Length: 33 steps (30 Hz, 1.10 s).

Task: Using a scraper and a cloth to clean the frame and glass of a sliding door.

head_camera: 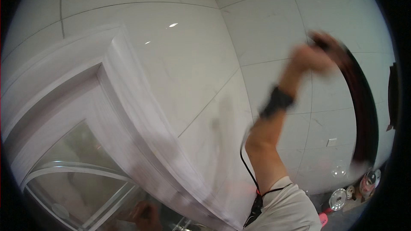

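Observation:
My right hand (311,59) is raised, blurred by motion, with a black band around the forearm. It meets the upper end of a long, glossy, dark strip or panel (366,112), whose kind I cannot make out; the blur hides how the fingers lie on it. A thin black cable (246,160) runs beside the arm to the light sleeve. At the lower left is a pale door frame (141,112) with a glass pane (80,141). Low by the glass, a dim hand shape (146,215) may be my left hand or a reflection.
Large pale wall tiles (186,70) meet in a corner. A white wall socket (332,142) sits low on the right wall. Below it are a round, clear glass-like piece (338,199), several small items and a pink object (323,219). Another dark object (392,96) is at the far right.

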Motion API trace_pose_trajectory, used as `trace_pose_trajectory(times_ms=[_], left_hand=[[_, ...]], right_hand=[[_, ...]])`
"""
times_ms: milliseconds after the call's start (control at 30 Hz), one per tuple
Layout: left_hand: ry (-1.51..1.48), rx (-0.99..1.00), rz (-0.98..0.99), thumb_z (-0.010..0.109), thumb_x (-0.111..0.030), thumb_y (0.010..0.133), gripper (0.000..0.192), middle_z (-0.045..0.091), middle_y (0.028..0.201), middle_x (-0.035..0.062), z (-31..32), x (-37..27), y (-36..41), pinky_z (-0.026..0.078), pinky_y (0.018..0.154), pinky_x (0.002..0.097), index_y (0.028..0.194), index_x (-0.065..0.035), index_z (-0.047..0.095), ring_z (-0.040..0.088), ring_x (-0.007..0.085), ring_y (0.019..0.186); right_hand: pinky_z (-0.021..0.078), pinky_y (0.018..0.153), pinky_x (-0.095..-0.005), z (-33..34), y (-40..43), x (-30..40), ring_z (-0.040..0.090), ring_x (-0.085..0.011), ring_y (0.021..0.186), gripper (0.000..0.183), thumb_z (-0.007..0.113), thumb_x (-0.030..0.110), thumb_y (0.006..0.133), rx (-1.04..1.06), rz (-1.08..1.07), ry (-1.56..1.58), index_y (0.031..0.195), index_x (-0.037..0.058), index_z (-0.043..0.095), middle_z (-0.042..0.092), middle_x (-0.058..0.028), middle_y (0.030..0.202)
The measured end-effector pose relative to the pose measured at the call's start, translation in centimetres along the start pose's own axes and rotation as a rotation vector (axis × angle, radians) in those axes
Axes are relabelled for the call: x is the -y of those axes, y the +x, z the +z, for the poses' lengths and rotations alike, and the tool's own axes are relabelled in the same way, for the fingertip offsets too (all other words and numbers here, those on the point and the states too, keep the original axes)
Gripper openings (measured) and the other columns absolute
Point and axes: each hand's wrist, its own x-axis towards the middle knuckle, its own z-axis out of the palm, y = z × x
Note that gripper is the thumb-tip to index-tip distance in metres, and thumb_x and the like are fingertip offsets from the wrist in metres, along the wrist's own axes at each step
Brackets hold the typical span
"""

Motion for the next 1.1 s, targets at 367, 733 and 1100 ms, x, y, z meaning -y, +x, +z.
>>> trace_pose_trajectory(times_ms=[367,733,1100], left_hand=[[-0.234,0.08,-0.152,0.078,-0.014,0.085,0.025,0.055,0.079,0.0064,5.2,-6.1,5.3,0.039,0.048,0.0271,0.078,-0.0002,0.058,0.049,0.011,0.054],[-0.108,0.019,-0.015,0.08,-0.006,0.082,0.035,0.042,0.081,0.0111,9.0,-3.7,5.2,0.036,0.055,0.0364,0.074,-0.0012,0.047,0.042,0.0246,0.067],[-0.117,-0.056,-0.063,0.072,-0.006,0.089,0.027,0.047,0.092,0.0141,11.1,-1.9,3.4,0.041,0.068,0.0415,0.078,-0.0004,0.048,0.048,0.0287,0.082]], right_hand=[[0.0267,0.046,-0.0273,-9.9,-14.1,-2.9,0.031,-0.0099,0.05,0.021,0.059,0.028,0.097,-0.154,1.272,0.123,0.086,0.0127,0.05,0.035,0.004,0.061],[0.0335,0.055,-0.0283,-25.1,-10.7,12.7,0.04,-0.0124,0.057,0.024,0.052,0.033,0.103,-0.232,1.028,-0.135,0.091,0.0117,0.054,0.043,0.0015,0.066],[0.0341,0.05,-0.0369,-45.0,-21.7,32.2,0.045,-0.0184,0.055,0.024,0.05,0.029,0.101,-0.266,2.564,-1.102,0.081,0.0158,0.053,0.047,-0.0011,0.062]])
